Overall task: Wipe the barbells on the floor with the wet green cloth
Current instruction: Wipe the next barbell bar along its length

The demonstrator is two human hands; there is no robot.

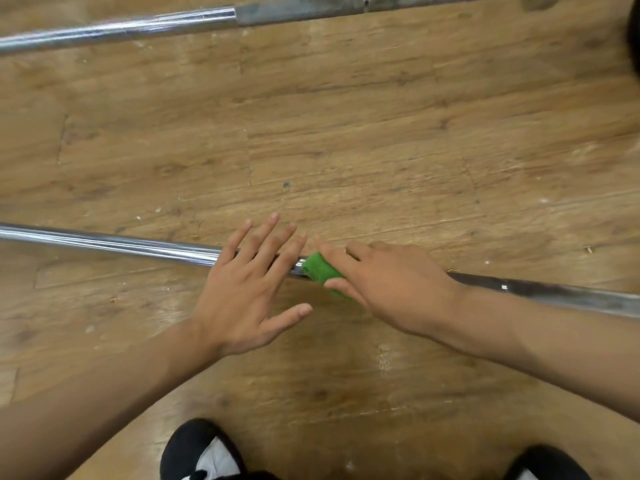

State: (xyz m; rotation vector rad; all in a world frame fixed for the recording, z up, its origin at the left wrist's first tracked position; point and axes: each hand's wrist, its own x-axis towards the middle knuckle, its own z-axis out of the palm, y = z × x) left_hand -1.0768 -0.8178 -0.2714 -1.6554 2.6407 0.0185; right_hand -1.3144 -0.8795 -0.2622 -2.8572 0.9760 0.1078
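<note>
- I see two long metal bars lying on the wooden floor.
- The near barbell runs from the left edge to the right edge, in front of the person.
- The far barbell lies well apart from it, up at the top of the view.
- Both bars are thin and shiny on the left side. Both are thicker and duller on the right side.
- The green cloth is on the near barbell, about in the middle of it. It is folded small and looks wrapped over the bar.
- The right hand holds the green cloth. The thumb is under the cloth and the fingers are on top, so it pinches the cloth onto the bar. The first finger sticks out straight along the top.
- The left hand is just beside the cloth, on its left. Its fingers are straight and spread wide, and they lie across the near barbell. I cannot tell how hard it presses.
- The tips of the two hands almost meet above the cloth.
- At the bottom I see two black and white shoes on the floor.
- A dark thing shows at the top right edge. I cannot tell what it is.
</note>
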